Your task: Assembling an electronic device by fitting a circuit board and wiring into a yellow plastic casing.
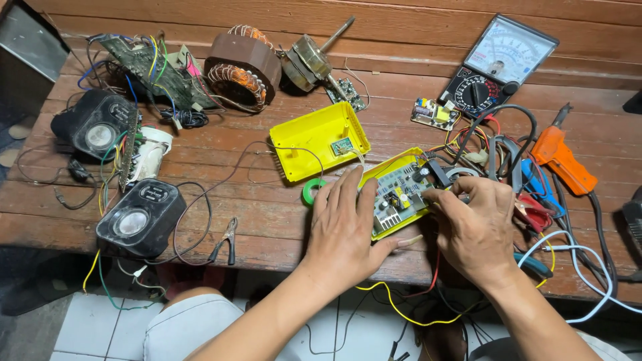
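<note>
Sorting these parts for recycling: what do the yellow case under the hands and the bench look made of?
The yellow case looks like moulded plastic: uniform bright colour, smooth, slightly glossy, thin walls, like its lid. The bench looks like wood: reddish-brown planks with visible grain and gaps, worn and matte.

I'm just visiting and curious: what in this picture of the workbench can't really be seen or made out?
All in the head view:
- Near part of the circuit board in the yellow tray: covered by the left hand and right hand.
- Right fingertips: curled under, so their grip is unclear.
- Grey box: cut off by the left edge.
- Meter dial marks: too small.
</note>
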